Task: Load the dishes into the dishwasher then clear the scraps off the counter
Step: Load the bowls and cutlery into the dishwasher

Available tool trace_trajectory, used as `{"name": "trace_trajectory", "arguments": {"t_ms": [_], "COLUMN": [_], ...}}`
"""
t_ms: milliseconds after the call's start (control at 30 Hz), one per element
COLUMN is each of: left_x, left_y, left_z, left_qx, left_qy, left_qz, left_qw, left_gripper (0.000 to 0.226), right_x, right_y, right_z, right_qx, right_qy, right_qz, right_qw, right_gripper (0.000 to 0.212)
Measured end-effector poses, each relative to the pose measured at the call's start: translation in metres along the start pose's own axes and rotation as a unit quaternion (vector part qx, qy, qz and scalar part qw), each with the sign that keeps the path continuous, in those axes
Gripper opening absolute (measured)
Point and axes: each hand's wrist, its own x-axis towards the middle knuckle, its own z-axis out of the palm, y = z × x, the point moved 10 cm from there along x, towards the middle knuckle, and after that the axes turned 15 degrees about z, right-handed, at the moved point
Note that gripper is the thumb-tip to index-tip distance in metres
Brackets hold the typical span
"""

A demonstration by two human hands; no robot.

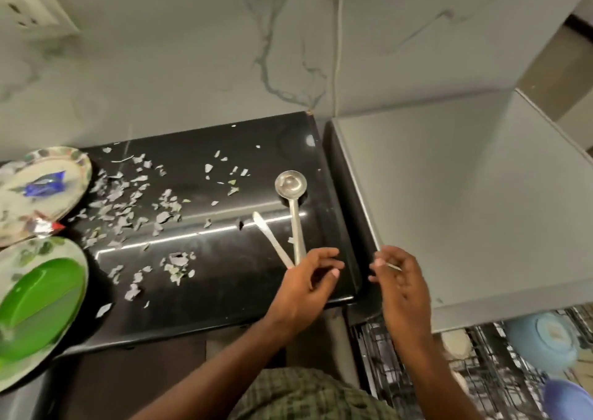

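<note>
step: loading dishes; scraps (138,208) not yet cleared
left hand (308,278): you grip ladle (293,201) and a second utensil (272,240) by the handles, over counter (224,291)
right hand (401,278): fingers curled; thin item at the tips, can't tell if held
next: carry both to rack (417,371), lower right

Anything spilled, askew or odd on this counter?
Yes. Pale torn scraps lie strewn across the black counter, from the plates on the left toward the ladle. A crumpled blue wrapper sits on the far plate.
</note>
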Motion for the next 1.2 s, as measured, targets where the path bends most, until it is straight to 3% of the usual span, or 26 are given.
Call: {"name": "trace_trajectory", "arguments": {"t_ms": [100,267,367,467,533,667,767,867,933,1000,1067,1133,1200], "left_x": [-0.001,-0.008,-0.018,-0.02,-0.02,-0.017,-0.011,-0.008,-0.014,-0.026,-0.036,-0.046,-0.055], "left_y": [-0.019,-0.057,-0.073,-0.076,-0.077,-0.076,-0.075,-0.07,-0.07,-0.074,-0.08,-0.085,-0.085], "left_z": [-0.057,-0.118,-0.129,-0.131,-0.134,-0.135,-0.118,-0.121,-0.134,-0.151,-0.166,-0.174,-0.176], "left_qx": [0.03,0.089,0.074,0.044,0.011,-0.072,-0.251,-0.343,-0.369,-0.383,-0.393,-0.408,-0.409], "left_qy": [0.061,0.121,0.132,0.141,0.169,0.205,0.205,0.271,0.336,0.38,0.388,0.383,0.38], "left_qz": [0.002,-0.019,-0.038,-0.042,-0.053,-0.078,-0.124,-0.132,-0.135,-0.15,-0.154,-0.156,-0.165], "left_qw": [0.998,0.988,0.988,0.988,0.984,0.973,0.938,0.889,0.856,0.829,0.819,0.814,0.813], "left_gripper": [0.033,0.029,0.031,0.029,0.026,0.024,0.034,0.027,0.024,0.025,0.029,0.037,0.04], "right_x": [0.009,0.024,0.028,0.042,0.05,0.028,-0.014,-0.044,-0.04,-0.024,-0.008,0.003,0.003], "right_y": [0.001,0.004,-0.011,-0.013,-0.012,-0.022,-0.029,-0.017,-0.015,-0.018,-0.017,-0.01,-0.011], "right_z": [0.064,0.148,0.179,0.191,0.191,0.184,0.201,0.226,0.225,0.211,0.201,0.199,0.203], "right_qx": [-0.107,-0.337,-0.423,-0.482,-0.486,-0.323,-0.298,-0.304,-0.307,-0.35,-0.453,-0.54,-0.571], "right_qy": [-0.065,-0.099,-0.057,-0.011,-0.001,-0.061,-0.16,-0.264,-0.232,-0.14,-0.067,-0.044,-0.031], "right_qz": [0.012,-0.001,-0.061,-0.054,-0.041,-0.044,-0.136,-0.155,-0.16,-0.197,-0.188,-0.145,-0.128], "right_qw": [0.992,0.936,0.902,0.874,0.873,0.943,0.931,0.902,0.909,0.905,0.869,0.828,0.81], "right_gripper": [0.026,0.061,0.049,0.035,0.029,0.03,0.025,0.025,0.03,0.027,0.024,0.043,0.043]}}
